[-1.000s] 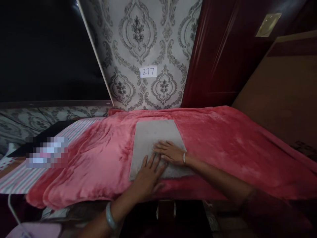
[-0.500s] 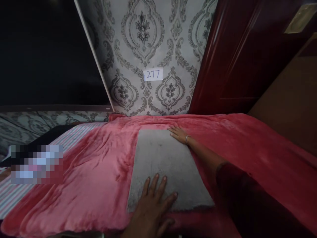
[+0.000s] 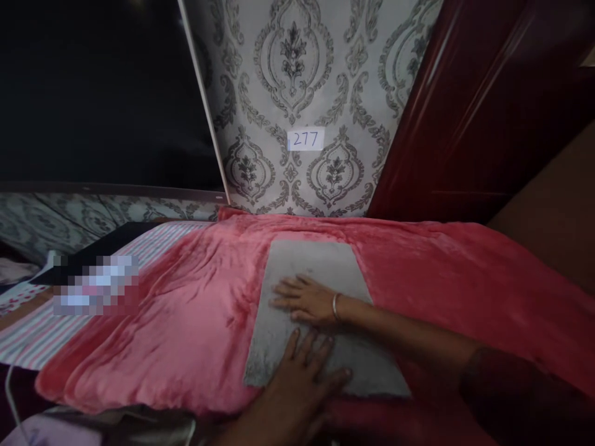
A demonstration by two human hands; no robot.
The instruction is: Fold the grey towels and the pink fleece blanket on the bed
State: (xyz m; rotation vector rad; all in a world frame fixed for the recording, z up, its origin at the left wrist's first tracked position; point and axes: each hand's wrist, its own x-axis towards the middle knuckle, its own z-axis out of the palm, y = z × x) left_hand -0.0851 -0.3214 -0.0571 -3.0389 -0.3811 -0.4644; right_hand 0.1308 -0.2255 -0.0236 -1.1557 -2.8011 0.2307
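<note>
A flat grey rectangular piece of cloth or mat (image 3: 325, 263) lies on a red and pink plush blanket (image 3: 195, 334). On its near part rests my left hand (image 3: 302, 381), fingers spread and palm down. My right hand (image 3: 309, 300), with a bangle at the wrist, lies flat across the middle of the grey piece, fingers stretched to the left. It is slightly blurred. The two hands are close together, the right one just beyond the left fingertips. Neither hand grips anything.
A large dark screen (image 3: 106, 93) stands at the back left. A paper label reading 277 (image 3: 305, 139) is on the patterned wall. Dark red glossy panelling (image 3: 455, 124) rises at the right. Striped fabric (image 3: 162, 238) lies left of the blanket, partly hidden by a blurred patch.
My right hand has moved from the far right corner of the grey piece toward me and left, to its middle. My left hand stays on the near part. The view has shifted left.
</note>
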